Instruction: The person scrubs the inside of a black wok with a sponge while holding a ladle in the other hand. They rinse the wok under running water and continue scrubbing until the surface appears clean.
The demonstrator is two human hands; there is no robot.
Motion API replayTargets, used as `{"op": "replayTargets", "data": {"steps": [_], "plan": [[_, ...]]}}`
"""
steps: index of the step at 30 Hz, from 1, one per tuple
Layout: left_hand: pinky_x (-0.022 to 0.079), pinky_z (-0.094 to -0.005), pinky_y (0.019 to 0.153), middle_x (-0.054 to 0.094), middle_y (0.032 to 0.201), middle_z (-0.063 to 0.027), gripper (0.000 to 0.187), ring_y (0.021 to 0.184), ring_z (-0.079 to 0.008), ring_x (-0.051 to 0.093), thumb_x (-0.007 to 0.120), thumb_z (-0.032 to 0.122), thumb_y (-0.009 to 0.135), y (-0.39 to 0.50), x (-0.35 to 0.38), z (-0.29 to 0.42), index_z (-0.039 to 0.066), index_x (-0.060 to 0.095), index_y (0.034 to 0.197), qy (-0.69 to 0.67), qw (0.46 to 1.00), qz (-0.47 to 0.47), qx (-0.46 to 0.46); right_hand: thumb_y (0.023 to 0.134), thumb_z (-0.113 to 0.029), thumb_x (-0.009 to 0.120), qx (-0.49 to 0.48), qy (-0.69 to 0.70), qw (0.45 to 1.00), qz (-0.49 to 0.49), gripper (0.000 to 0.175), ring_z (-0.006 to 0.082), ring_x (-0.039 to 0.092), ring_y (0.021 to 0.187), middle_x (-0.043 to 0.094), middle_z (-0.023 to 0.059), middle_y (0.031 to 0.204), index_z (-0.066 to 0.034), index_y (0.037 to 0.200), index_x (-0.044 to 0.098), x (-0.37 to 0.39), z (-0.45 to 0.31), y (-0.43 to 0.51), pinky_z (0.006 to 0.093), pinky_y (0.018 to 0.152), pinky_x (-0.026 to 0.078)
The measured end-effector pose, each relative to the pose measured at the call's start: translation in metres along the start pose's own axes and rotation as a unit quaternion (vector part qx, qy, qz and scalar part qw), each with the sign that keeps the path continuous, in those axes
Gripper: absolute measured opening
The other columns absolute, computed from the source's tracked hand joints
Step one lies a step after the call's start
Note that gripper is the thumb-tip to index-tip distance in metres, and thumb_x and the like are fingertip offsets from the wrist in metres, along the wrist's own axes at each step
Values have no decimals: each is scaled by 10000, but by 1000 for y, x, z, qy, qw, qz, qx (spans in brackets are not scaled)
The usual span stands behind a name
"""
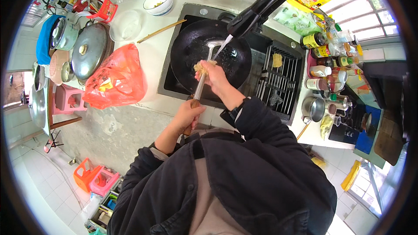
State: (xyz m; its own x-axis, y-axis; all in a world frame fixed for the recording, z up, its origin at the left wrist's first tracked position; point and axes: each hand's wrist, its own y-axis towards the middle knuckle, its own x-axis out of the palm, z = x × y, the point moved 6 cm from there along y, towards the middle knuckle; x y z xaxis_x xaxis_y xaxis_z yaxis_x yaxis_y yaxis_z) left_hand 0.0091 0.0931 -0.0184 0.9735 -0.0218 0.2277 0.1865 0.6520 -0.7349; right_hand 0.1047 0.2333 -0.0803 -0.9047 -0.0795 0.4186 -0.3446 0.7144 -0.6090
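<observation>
My left hand (190, 115) is closed around the wooden handle of a metal wok spatula (200, 86), low over the sink's front edge. With my right hand (211, 74) I press a tan scrubbing sponge (203, 67) around the spatula's metal shaft. The spatula's head points away from me, above a dark wok (186, 52) that sits in the black sink (168, 86). Water runs from the black faucet (245, 23) beside the shaft into the wok. The underside of the sponge is hidden by my fingers.
Left of the sink are chopsticks (161, 31), a white bowl (158, 2), a clear plastic bowl (125, 26), a red plastic bag (119, 78) and a large lidded pan (89, 50). A drain rack (279, 81) holds another sponge (277, 60) and steel wool (276, 99). Bottles stand at right.
</observation>
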Motion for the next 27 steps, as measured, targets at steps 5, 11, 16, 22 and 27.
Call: {"op": "replayTargets", "data": {"steps": [5,11,16,22,27], "plan": [[348,-257,345,477,574,-13,272,363,-98,425,707,210,879,9,-9,7,44,492,872,77,989,117,52,933,-358,631,-25,-118,993,9,328,165,659,719,659,57,840,-38,1004,629,4,1,-18,302,664,549],[434,-263,391,549,639,-35,265,455,-98,514,718,199,871,8,-24,8,3,542,899,20,995,87,50,860,-475,673,-197,-372,907,26,507,282,680,824,699,177,877,23,953,653,-18,-38,-19,365,756,505],[456,-235,451,559,707,-13,237,535,-90,524,634,247,932,-2,-31,-5,19,574,913,-192,981,-14,4,797,-433,728,-154,-573,802,76,552,378,644,957,662,234,985,41,1046,593,-64,-54,1,418,837,492],[424,-188,460,545,736,1,248,539,-59,480,603,254,959,-4,-37,-23,8,579,974,-365,922,-110,-73,766,-328,749,-235,-601,751,138,523,378,627,1030,650,229,1101,-18,1165,612,-104,-97,21,414,897,498],[441,-168,476,551,768,5,269,565,-55,497,586,278,975,-2,-27,-26,10,582,998,-372,915,-127,-91,821,-295,693,-292,-547,734,277,313,321,677,921,709,164,959,-46,1011,708,-140,-175,15,404,833,524]]}}
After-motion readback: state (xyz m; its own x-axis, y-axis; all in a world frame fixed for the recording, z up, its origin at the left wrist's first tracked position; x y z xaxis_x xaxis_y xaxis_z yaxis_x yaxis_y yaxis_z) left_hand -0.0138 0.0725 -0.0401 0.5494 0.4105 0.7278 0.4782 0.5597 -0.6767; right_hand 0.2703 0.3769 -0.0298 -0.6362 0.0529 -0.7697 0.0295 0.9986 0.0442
